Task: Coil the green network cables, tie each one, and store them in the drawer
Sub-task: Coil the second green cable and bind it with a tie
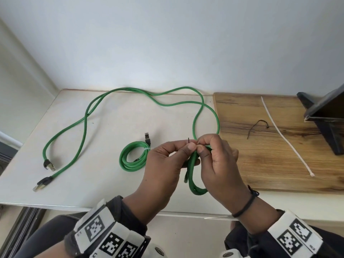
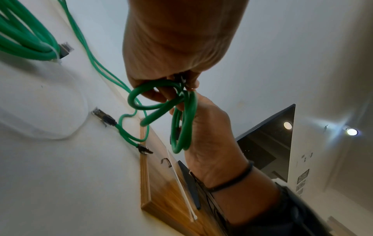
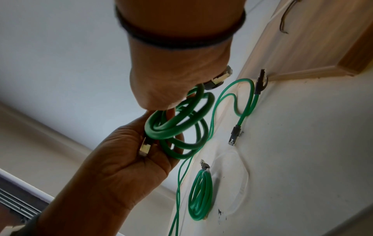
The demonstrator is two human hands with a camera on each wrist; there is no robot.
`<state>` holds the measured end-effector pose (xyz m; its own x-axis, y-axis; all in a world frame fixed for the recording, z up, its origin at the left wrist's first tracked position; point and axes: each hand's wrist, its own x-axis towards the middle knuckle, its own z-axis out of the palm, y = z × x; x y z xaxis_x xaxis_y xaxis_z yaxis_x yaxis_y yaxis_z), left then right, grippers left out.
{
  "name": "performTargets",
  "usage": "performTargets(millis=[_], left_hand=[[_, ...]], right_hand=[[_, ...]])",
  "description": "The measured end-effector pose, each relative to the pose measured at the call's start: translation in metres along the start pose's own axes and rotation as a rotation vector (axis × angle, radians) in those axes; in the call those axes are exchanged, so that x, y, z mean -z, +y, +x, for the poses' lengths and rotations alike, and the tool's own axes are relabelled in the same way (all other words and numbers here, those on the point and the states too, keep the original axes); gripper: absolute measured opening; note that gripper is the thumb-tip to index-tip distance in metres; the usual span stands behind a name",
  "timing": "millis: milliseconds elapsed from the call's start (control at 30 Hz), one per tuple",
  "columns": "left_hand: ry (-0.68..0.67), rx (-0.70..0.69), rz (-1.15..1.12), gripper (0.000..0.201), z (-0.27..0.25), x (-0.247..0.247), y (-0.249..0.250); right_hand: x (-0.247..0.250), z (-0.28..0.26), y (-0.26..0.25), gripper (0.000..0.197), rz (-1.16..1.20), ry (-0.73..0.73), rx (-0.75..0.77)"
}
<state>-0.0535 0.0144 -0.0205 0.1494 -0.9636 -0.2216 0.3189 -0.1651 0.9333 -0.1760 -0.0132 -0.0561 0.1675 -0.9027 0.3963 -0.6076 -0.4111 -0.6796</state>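
1. White walls meet behind a pale table [image 1: 115, 127], seen from above in the head view.
2. On the right part of the table a wooden board [image 1: 279, 164] is laid, and on it a long white cable tie [image 1: 284, 138] and a thin black tie [image 1: 256, 127] are seen, just apart from each other.
3. At the board's far right corner a dark stand [image 1: 323, 116] is partly shown.
4. A coiled green cable [image 1: 193, 170] is held above the table's front edge between both hands.
5. The left hand [image 1: 163, 168] is closed on the coil, with thumb and forefinger pinched at its top, where a short black tip [image 1: 188, 140] sticks up.
6. The right hand [image 1: 221, 164] is likewise clamped on the coil's top, fingertips pressed against those of the left.
7. In the right wrist view a metal plug [image 3: 145, 147] of this coil is seen lying against the left palm.
8. A second coil [image 1: 133, 159], already bound with a white tie, is laid flat on the table just left of the hands, its plug [image 1: 147, 138] pointing away.
9. A loose green cable [image 1: 89, 116] is spread in wide loops across the table's back, and two plugs [image 1: 48, 164] are seen near the left front edge.
10. No drawer can be made out with certainty.
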Motion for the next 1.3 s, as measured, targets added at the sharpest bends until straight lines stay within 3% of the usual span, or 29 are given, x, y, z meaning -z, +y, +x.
performTargets(millis=[200,400,500,667,867,1000,1300], left_hand=[[-0.080,-0.105,0.100,0.017,-0.003,-0.002,0.001],[-0.029,-0.008,-0.010,0.015,-0.001,0.000,0.008],[-0.032,0.063,-0.085,0.011,0.002,0.001,0.009],[-0.055,0.093,-0.092,0.013,0.004,0.004,0.015],[-0.070,0.079,-0.028,0.014,0.003,0.004,0.021],[-0.067,0.071,0.024,0.012,0.002,0.006,0.026],[-0.111,0.218,0.163,0.006,0.001,0.009,0.033]], right_hand=[[0.004,0.002,-0.010,0.015,0.057,0.093,-0.108],[0.005,0.004,-0.014,0.016,-0.022,0.120,-0.052],[0.008,0.006,-0.014,0.010,0.168,0.074,-0.027],[0.015,0.013,-0.015,0.021,0.572,-0.060,-0.288],[0.017,0.016,-0.014,0.032,0.767,-0.098,-0.321],[0.019,0.017,-0.015,0.027,0.821,-0.115,-0.333],[0.019,0.017,-0.007,0.019,0.866,-0.174,-0.312]])
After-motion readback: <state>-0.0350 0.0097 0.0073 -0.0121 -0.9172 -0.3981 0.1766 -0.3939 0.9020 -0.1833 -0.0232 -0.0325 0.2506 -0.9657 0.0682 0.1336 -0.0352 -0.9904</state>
